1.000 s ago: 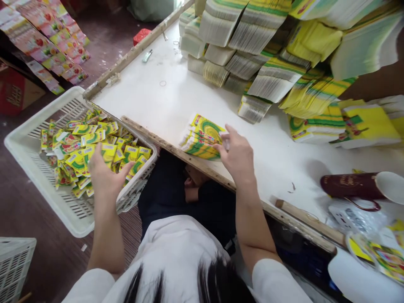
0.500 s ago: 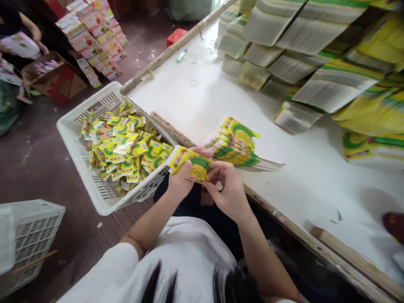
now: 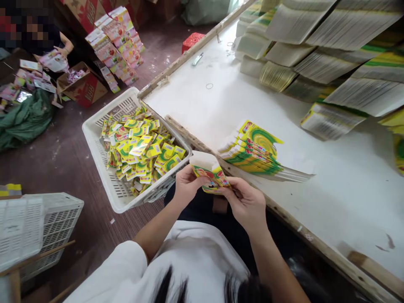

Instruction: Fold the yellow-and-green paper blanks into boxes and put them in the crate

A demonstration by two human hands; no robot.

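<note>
Between my hands, in front of the table edge, is a small yellow and green printed carton (image 3: 211,171) with a white flap standing up at its top. My left hand (image 3: 187,184) grips its left side, thumb across the front. My right hand (image 3: 248,201) pinches its lower right corner, fingers curled. Just beyond, on the table, a fanned stack of flat yellow-green cartons (image 3: 257,147) lies near the edge. To the left, a white plastic basket (image 3: 109,185) holds a heap of similar yellow cartons (image 3: 142,145).
Bundles of flat cartons (image 3: 318,63) are piled at the back right of the white table (image 3: 202,109). A utility knife (image 3: 197,59) lies near the far edge. White crates (image 3: 53,227) stand lower left. A person's hand (image 3: 65,49) holds packaging beside a cardboard box (image 3: 86,90).
The carton has turned in my hands; its white flap now stands up and a different printed face shows. My view has shifted, so the surroundings sit further right.
</note>
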